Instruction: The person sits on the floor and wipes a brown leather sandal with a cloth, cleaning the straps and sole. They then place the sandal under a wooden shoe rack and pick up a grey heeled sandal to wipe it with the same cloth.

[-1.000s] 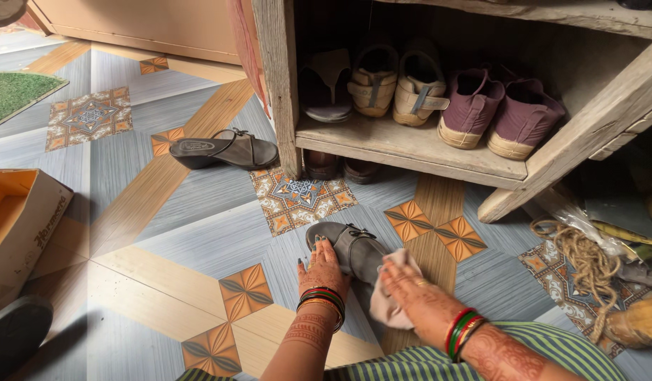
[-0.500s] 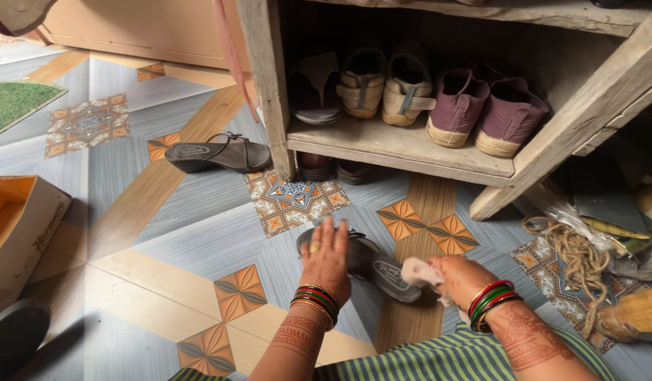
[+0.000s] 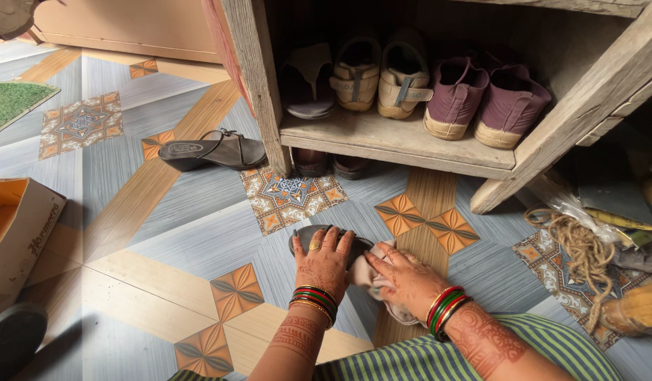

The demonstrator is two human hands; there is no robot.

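1. From where I stand, the left hand (image 3: pixel 323 262) lies flat with fingers spread over the toe end of a grey sandal (image 3: pixel 306 238) on the patterned floor (image 3: pixel 170 212), pinning it down. Only the rounded front edge shows; the rest is hidden under the hands.
2. The right hand (image 3: pixel 403 279) is closed around a pale pink cloth (image 3: pixel 382 296), pressed against the sandal just beside the left hand. The two hands sit close together, nearly touching.
3. The floor looks smooth, so a hard push of the cloth could make the sandal skate out from under the left palm.
4. The cloth bunches loosely under the fingers; a trailing corner could drag on the floor and pick up grit, which would then smear the sandal.
5. The matching sandal (image 3: pixel 213 150) lies well apart, near the wooden shoe rack (image 3: pixel 259 85); anyone walking through could kick it.
6. A tangle of rope (image 3: pixel 583 247) lies near the right elbow, and a wide backward sweep might snag it.
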